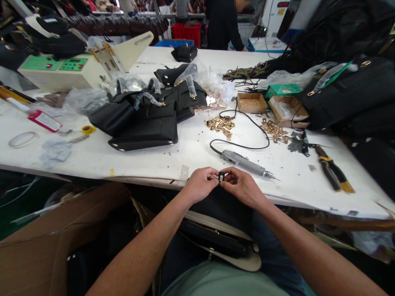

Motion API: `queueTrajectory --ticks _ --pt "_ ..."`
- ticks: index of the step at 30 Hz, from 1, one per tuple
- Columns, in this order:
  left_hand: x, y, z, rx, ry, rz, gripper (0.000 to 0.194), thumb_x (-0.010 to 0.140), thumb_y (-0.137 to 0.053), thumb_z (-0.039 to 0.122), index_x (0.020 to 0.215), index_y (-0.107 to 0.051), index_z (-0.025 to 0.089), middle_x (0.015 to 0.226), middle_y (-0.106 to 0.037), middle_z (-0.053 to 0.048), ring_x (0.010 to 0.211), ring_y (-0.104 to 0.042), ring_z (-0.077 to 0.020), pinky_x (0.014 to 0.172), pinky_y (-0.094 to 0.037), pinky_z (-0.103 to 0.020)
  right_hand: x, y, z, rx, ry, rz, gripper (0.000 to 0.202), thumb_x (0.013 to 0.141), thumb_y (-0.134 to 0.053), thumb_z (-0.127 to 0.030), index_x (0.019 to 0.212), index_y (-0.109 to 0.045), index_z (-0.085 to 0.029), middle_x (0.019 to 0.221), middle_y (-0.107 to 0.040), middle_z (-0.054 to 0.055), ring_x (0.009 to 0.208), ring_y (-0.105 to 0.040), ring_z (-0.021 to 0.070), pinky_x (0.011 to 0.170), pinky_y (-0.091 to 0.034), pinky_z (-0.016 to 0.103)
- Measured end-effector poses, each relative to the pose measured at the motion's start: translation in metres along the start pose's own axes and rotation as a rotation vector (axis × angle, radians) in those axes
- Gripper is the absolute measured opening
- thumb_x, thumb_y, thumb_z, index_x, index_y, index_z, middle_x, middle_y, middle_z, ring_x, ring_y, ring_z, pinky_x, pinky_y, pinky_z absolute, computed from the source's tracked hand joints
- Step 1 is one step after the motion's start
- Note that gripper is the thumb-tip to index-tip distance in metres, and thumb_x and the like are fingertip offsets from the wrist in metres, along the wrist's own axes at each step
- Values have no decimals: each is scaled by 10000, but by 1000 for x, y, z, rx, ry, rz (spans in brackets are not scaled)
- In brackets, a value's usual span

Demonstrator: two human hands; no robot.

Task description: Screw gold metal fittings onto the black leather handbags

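Left hand and right hand pinch a small black piece between their fingertips, above a black bag; from here, the job looks unfinished, gold fittings lying loose beyond the grip.

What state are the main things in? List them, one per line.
Left hand: pinching small dark piece
Right hand: pinching it too
Black bag: on the lap
Gray corded tool: lying unheld, power unclear
Pliers: lying unheld
Gold pieces: loose in piles
Left small box: open
Right small box: open
Large cardboard box: open
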State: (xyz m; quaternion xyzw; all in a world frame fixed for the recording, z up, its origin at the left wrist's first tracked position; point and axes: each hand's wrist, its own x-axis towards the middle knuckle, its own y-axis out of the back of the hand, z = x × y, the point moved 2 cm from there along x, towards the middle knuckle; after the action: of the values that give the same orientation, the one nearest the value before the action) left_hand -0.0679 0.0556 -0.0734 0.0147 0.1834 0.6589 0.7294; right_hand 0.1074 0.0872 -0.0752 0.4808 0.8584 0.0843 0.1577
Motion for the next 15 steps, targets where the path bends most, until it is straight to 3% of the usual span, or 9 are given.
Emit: queueTrajectory --ticks 10,15 --pt "1 -1 -1 55 -27 10 213 771 -620 202 946 -738 175 722 -705 7 591 -575 -123 592 -407 -238 1 5 -12 -35 -17 8 346 929 -581 -481 999 -734 -179 699 -677 4 654 -616 165 629 -441 270" --pt "1 -2 -1 97 -34 28 238 772 -610 198 968 -743 175 734 -717 3 603 -590 -130 587 -412 -237 5 2 -7 -33 -43 56 312 932 -528 -398 932 -741 -170 693 -682 20 644 -636 167 608 -463 260"
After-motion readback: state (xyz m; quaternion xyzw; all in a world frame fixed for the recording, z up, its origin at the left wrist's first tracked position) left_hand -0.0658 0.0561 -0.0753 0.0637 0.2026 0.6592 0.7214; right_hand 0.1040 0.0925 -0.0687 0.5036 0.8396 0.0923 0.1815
